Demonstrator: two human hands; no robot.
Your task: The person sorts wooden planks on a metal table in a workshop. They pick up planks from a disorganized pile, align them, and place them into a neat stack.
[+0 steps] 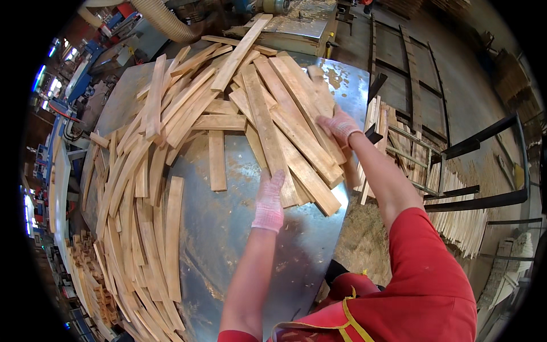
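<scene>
Both of my hands wear pale pink work gloves and are at a loose bundle of flat wooden boards on a metal table (228, 256). My left hand (269, 200) grips the left edge of a long wooden board (263, 119) near its close end; some of its fingers are hidden. Farther right, my right hand (340, 126) is closed over the outer edge of another wooden board (302, 91), its thumb on top and the other fingers mostly out of sight. Between my hands, several boards (307, 145) lie roughly side by side, slanting away to the far left.
A large jumbled pile of boards (142, 228) covers the table's left side, with crossed ones at the back. Behind stands a dusty machine (302, 25) beside a ribbed hose (165, 20). At right are a black metal frame (484, 196) and stacked wood strips (456, 211).
</scene>
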